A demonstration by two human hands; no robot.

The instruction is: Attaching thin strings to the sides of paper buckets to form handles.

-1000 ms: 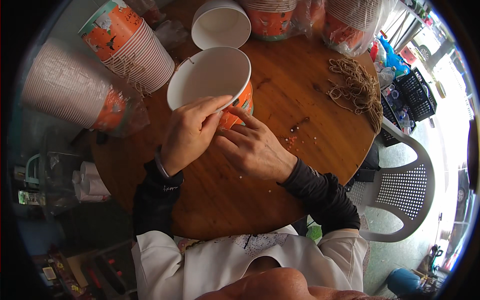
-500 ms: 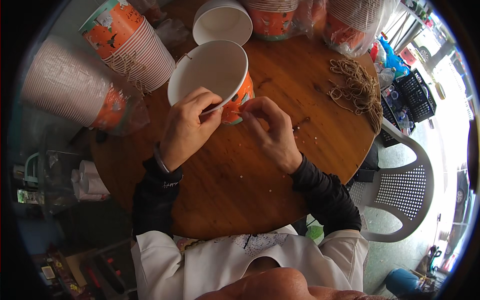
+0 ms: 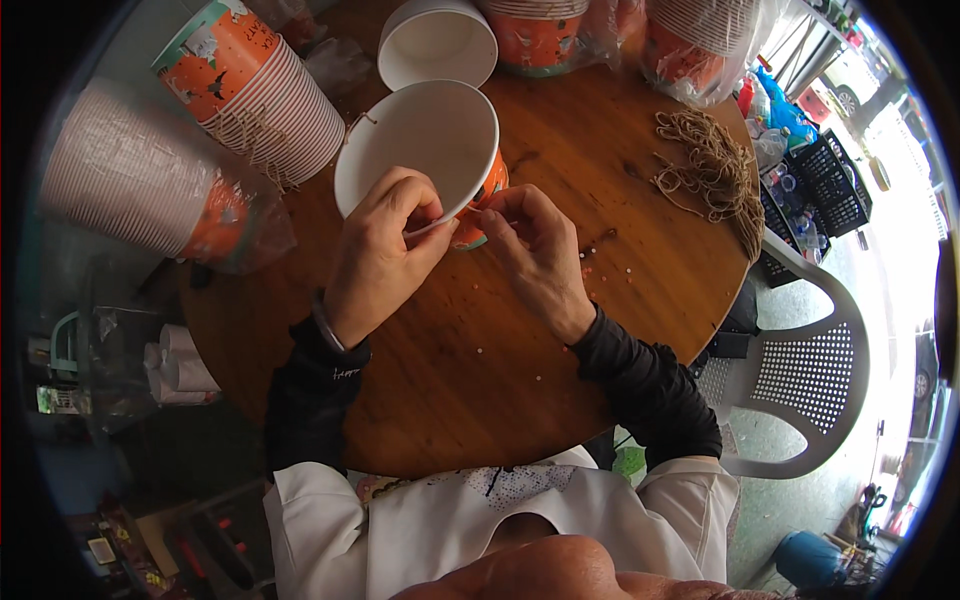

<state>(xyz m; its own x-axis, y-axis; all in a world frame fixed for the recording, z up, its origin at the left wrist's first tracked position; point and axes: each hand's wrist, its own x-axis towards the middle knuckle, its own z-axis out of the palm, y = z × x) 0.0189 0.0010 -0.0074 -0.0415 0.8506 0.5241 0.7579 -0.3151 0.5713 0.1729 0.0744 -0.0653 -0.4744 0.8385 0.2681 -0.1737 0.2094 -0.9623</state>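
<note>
A large paper bucket [image 3: 415,140], white inside and orange with printed figures outside, tilts on the wooden table with its mouth toward me. My left hand [image 3: 388,250] is closed on its near rim, thumb and fingers pinching the edge. A thin pale cord [image 3: 472,209] shows at the bucket's near right side, its end in the pinched fingertips of my right hand [image 3: 540,250]. Those fingertips touch or nearly touch the outer wall. Across the rim's far left side, a short piece of cord [image 3: 362,120] is threaded. Fingers hide the spot where the pale cord meets the bucket.
A second white bucket [image 3: 440,45] lies behind. Stacked orange buckets [image 3: 270,100], with cords attached, lean at the left beside a bagged stack [image 3: 130,170]. A heap of tan cord [image 3: 710,170] rests at the right. Small paper dots dot the round table [image 3: 450,400]; a grey chair [image 3: 800,380] stands beyond.
My right hand has moved slightly left, closer to the bucket's rim and my left hand. The left hand has shifted a little on the rim; the bucket stays nearly in place.
</note>
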